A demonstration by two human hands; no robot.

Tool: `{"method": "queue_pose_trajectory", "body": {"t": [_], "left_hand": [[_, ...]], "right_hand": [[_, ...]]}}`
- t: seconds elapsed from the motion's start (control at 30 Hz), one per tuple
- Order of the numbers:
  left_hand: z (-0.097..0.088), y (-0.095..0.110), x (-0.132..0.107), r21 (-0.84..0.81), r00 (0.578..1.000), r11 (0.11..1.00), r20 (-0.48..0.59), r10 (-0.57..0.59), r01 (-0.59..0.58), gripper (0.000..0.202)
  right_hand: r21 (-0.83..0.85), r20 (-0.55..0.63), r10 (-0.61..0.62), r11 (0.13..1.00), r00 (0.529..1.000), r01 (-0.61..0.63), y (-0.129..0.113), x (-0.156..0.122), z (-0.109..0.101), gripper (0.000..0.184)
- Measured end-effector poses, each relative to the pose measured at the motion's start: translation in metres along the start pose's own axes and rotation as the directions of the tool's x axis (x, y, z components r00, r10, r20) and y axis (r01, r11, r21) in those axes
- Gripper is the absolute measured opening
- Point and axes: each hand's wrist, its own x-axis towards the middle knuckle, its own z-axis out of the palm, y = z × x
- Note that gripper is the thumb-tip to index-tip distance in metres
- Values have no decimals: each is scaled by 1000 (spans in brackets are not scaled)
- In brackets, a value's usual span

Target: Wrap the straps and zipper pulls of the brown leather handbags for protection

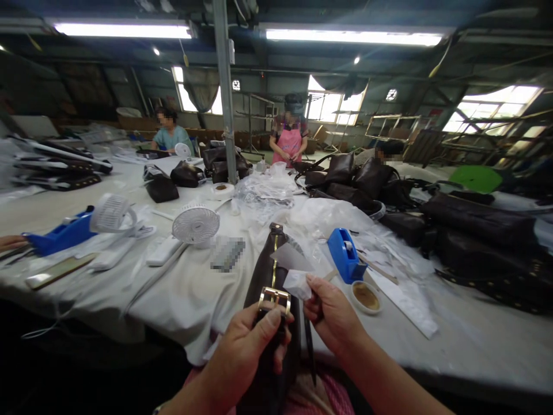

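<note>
Pale counter (453, 349), near edge: left grip (244, 341) clamps dark strap (262, 313), buckle (275, 290) uncovered; right grip (330, 308) pinches white paper (297, 283), apparently unapplied.

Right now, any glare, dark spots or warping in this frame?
Head view: long white fluorescent ceiling tubes and bright rectangular windows look blown out; head view: space under the off-white cloth-covered table sinks into black; head view: picture edges look stretched, wide-angle; head view: square gold metal buckle reads fairly clearly.
</note>
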Motion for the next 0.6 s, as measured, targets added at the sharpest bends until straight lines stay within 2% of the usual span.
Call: {"method": "queue_pose_trajectory", "body": {"t": [0.1,0.27,0.5,0.6], "left_hand": [[3,-1,-2,89,997,996,72,11,-17,34],[6,2,0,145,997,989,80,21,-32,34],[9,-4,8,0,995,997,64,-79,79,34],[9,-7,10,-59,988,990,95,-124,130,36]], "right_hand": [[40,18,36,999,999,-37,2,-1,4,38],[53,69,47,997,996,-51,6,-4,6,34],[43,118,50,998,992,-55,8,-5,9,36],[30,149,49,998,988,-54,10,-5,9,37]]}}
